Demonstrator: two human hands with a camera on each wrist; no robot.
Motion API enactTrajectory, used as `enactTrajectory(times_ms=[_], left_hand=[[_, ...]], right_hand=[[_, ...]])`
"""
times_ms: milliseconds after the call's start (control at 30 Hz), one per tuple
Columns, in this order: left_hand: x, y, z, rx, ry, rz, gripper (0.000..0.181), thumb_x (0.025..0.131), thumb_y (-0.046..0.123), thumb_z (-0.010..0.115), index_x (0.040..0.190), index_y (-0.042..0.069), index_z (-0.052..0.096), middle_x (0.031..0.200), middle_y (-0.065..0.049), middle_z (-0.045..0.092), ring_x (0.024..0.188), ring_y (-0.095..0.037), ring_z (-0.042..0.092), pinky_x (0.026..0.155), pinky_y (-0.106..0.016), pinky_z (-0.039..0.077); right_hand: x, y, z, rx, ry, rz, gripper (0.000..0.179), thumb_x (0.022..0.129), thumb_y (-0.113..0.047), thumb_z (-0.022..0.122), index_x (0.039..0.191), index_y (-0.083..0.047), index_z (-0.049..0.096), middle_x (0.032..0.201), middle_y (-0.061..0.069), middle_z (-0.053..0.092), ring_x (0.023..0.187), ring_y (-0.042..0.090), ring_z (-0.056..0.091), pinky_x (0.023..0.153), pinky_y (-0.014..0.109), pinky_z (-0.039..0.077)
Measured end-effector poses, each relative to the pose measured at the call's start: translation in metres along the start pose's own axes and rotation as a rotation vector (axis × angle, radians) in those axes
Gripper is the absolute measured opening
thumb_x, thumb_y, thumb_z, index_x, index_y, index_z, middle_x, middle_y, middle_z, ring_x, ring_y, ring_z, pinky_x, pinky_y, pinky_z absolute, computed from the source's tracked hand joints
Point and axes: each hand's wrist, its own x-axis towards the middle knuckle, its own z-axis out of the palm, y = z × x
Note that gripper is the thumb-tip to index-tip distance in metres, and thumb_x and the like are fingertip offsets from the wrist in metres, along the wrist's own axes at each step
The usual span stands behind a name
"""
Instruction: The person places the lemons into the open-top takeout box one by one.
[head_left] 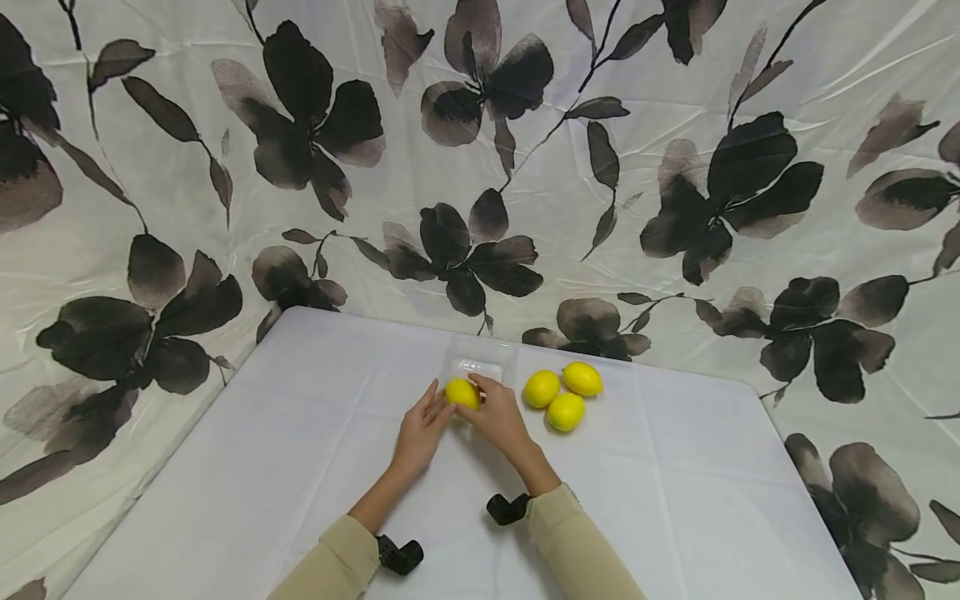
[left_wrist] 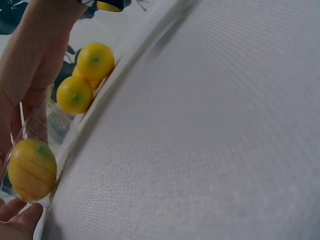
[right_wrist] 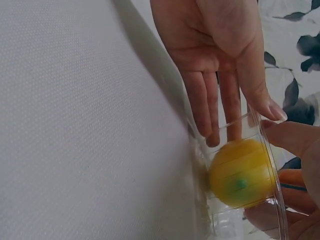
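Observation:
In the head view, a yellow lemon [head_left: 462, 392] lies at the near end of a clear plastic container [head_left: 480, 365]. My right hand [head_left: 502, 418] holds this lemon from the right, thumb on its near side and fingers beyond it. From the left, my left hand [head_left: 418, 433] touches the container with straight fingers, its thumb at the rim. Through the clear wall in the right wrist view, the lemon [right_wrist: 242, 172] shows its green end, with the left fingers [right_wrist: 231, 102] against the container's side. Ribbed plastic covers the lemon [left_wrist: 32, 169] in the left wrist view.
Three more lemons [head_left: 565, 412] sit in a cluster to the right of the container. A white cloth covers the table [head_left: 322, 442], and a floral curtain [head_left: 450, 167] hangs behind its far edge. Both wrists wear a black camera [head_left: 401, 557].

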Motion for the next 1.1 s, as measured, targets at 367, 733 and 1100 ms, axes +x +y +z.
enactTrajectory(times_ms=[367,733,1100], left_hand=[[0.002,0.001,0.004,-0.011,-0.001,0.000,0.067,0.099,0.023,0.062,0.153,0.001,0.030,0.147,-0.023,0.047,0.131,-0.034,0.053,0.103,-0.037,0.048],[0.002,0.002,0.006,0.019,0.012,-0.008,0.063,0.099,0.017,0.061,0.153,0.001,0.032,0.147,-0.022,0.048,0.135,-0.036,0.048,0.109,-0.042,0.043],[0.004,0.000,0.006,0.028,0.011,-0.014,0.064,0.099,0.018,0.061,0.153,0.001,0.031,0.147,-0.022,0.048,0.135,-0.035,0.048,0.108,-0.040,0.043]], right_hand=[[0.000,0.000,-0.010,0.070,0.032,0.043,0.056,0.087,-0.023,0.078,0.132,0.004,0.059,0.132,0.021,0.062,0.118,0.036,0.063,0.094,0.042,0.057],[-0.003,0.015,-0.029,0.154,0.106,0.078,0.053,0.087,-0.020,0.078,0.131,0.003,0.059,0.131,0.019,0.063,0.118,0.034,0.063,0.097,0.038,0.056],[-0.009,0.026,-0.058,0.160,0.223,0.128,0.051,0.086,-0.020,0.079,0.130,-0.001,0.061,0.130,0.018,0.064,0.118,0.035,0.063,0.097,0.040,0.056]])
